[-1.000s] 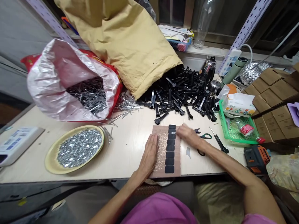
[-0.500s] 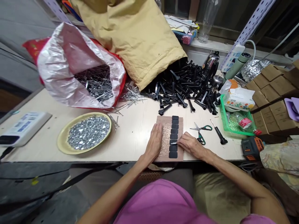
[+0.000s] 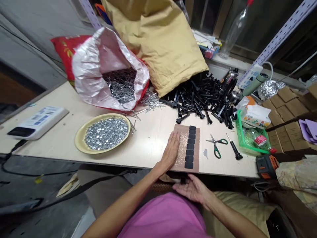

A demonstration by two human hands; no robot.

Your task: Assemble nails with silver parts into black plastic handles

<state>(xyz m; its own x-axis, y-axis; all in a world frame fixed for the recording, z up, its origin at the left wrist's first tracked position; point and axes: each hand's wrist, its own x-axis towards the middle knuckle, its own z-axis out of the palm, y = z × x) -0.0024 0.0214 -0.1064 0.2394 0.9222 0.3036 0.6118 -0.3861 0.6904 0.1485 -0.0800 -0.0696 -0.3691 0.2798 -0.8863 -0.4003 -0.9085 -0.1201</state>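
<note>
My left hand (image 3: 170, 150) lies flat with its fingers together on the left part of a brown card (image 3: 180, 128). The card rests at the table's front edge and has a speckled glittery band. Down its right side runs a column of several black rounded pieces (image 3: 190, 152). My right hand (image 3: 194, 191) is below the table edge, in front of the card, palm turned up and fingers apart. Nothing shows in it, though a dark patch beside its fingertips is unclear. Right of the card lie a small grey scrap (image 3: 205, 153) and green-handled scissors (image 3: 217, 145).
An oval bowl (image 3: 78, 144) of small metal pieces stands left. Behind are a red sack (image 3: 66, 49) of metal pins and a tan sack (image 3: 173, 43) with black plastic parts (image 3: 198, 96) heaped beside it. A screwdriver (image 3: 234, 147), green basket (image 3: 241, 137) and cardboard boxes (image 3: 287, 132) are right.
My right hand has left the black pieces on the card and dropped below the table edge, opening. My left hand stays on the card. The view has shifted, and the grey scrap now shows.
</note>
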